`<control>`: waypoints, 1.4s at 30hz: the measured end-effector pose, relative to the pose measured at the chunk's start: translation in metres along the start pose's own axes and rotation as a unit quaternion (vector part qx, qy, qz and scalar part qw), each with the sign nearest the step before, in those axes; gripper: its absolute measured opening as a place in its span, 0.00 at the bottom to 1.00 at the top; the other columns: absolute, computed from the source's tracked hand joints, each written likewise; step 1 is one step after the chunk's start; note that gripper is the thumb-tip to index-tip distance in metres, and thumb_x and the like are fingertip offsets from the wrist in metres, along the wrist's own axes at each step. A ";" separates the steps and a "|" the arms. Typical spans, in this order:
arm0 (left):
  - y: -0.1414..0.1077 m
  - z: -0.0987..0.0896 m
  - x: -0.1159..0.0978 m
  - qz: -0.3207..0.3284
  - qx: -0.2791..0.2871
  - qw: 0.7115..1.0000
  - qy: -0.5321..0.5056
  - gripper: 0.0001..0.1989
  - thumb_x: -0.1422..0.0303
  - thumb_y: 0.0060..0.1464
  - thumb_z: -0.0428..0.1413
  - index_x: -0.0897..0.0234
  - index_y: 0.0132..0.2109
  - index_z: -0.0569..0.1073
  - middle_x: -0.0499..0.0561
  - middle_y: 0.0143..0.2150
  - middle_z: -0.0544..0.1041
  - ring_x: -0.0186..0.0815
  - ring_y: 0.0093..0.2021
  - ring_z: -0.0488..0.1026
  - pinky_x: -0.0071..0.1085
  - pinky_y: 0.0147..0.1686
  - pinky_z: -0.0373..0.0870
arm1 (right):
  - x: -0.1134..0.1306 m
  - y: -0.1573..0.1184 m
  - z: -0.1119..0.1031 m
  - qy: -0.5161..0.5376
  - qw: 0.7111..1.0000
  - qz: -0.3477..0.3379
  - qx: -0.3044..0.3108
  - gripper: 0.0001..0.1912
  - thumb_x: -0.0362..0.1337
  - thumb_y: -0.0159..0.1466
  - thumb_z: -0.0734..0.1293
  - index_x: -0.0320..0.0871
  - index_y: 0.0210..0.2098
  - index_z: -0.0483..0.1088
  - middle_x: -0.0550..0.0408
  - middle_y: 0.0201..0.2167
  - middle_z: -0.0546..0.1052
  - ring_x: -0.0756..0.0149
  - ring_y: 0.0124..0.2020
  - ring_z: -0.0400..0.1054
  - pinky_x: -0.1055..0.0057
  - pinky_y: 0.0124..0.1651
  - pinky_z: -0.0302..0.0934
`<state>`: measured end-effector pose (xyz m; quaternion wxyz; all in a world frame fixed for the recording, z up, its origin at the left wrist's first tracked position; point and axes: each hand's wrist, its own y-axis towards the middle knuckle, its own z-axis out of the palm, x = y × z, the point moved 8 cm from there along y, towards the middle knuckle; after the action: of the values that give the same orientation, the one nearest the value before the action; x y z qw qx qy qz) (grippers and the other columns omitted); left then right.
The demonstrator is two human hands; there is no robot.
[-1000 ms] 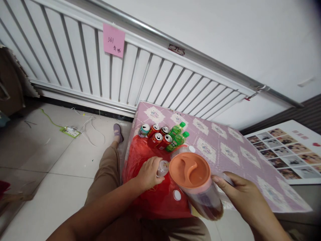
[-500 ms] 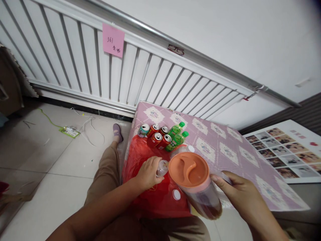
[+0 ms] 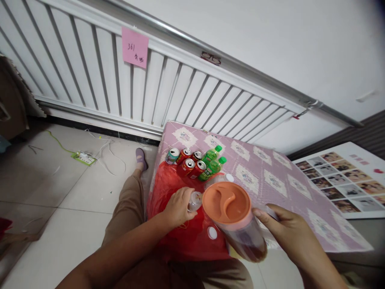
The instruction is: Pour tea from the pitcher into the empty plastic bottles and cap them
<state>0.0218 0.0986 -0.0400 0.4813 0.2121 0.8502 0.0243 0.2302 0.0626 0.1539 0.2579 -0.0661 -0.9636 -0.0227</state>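
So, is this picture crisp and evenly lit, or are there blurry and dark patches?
In the head view, the far top-right corner darkens almost to black; the clear pitcher with an orange lid looks slightly soft; "361" on the square pink paper note is readable; the white ribbed metal radiator slants.

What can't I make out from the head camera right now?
In the head view:
Clear bottle: left side hidden by left grip.
Pitcher handle: partly covered by right grip.
White-capped container: partly behind orange lid.
Photo board: cut off by right edge, details too small.
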 end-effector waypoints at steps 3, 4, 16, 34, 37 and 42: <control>0.000 0.000 0.000 -0.001 0.000 1.000 0.002 0.35 0.70 0.45 0.64 0.61 0.59 0.59 0.59 0.58 0.70 0.51 0.58 0.68 0.48 0.57 0.68 | 0.001 0.000 0.000 0.009 1.000 0.004 -0.006 0.23 0.58 0.51 0.69 0.43 0.17 0.72 0.57 0.17 0.70 0.67 0.20 0.63 0.74 0.21 0.60; 0.000 0.000 0.000 -0.001 0.000 1.000 0.003 0.35 0.69 0.45 0.63 0.61 0.59 0.59 0.58 0.58 0.70 0.51 0.58 0.68 0.48 0.57 0.68 | 0.000 0.000 0.000 0.010 1.000 0.007 -0.008 0.24 0.58 0.51 0.69 0.43 0.17 0.71 0.57 0.17 0.69 0.67 0.20 0.63 0.74 0.21 0.60; 0.000 -0.001 -0.001 -0.002 0.001 1.000 0.006 0.35 0.69 0.45 0.64 0.61 0.59 0.60 0.59 0.58 0.70 0.51 0.57 0.69 0.48 0.57 0.68 | -0.003 0.001 0.004 0.004 1.000 0.027 0.006 0.23 0.58 0.50 0.67 0.43 0.18 0.72 0.56 0.18 0.71 0.66 0.21 0.64 0.73 0.23 0.60; 0.000 0.000 0.001 -0.002 -0.001 1.000 0.000 0.35 0.69 0.46 0.64 0.60 0.60 0.60 0.59 0.59 0.70 0.51 0.58 0.69 0.49 0.57 0.68 | 0.002 0.000 0.002 0.011 0.999 -0.041 -0.007 0.23 0.55 0.55 0.68 0.45 0.15 0.67 0.59 0.15 0.69 0.68 0.18 0.63 0.76 0.19 0.57; 0.000 0.000 0.001 -0.005 0.001 1.000 0.002 0.35 0.68 0.46 0.64 0.60 0.60 0.60 0.59 0.59 0.70 0.51 0.58 0.68 0.49 0.58 0.68 | 0.003 0.000 0.002 0.013 0.999 -0.040 -0.011 0.24 0.56 0.55 0.68 0.45 0.15 0.66 0.59 0.15 0.69 0.69 0.19 0.63 0.76 0.19 0.57; 0.000 0.001 0.001 -0.005 0.004 1.000 0.001 0.36 0.68 0.46 0.64 0.60 0.60 0.59 0.59 0.59 0.70 0.51 0.59 0.68 0.49 0.58 0.67 | 0.003 0.000 0.002 0.007 0.999 -0.034 -0.010 0.25 0.57 0.54 0.68 0.44 0.15 0.66 0.58 0.15 0.69 0.69 0.19 0.63 0.76 0.19 0.56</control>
<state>0.0217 0.0989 -0.0412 0.4798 0.2096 0.8518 0.0189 0.2268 0.0629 0.1539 0.2629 -0.0359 -0.9633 -0.0416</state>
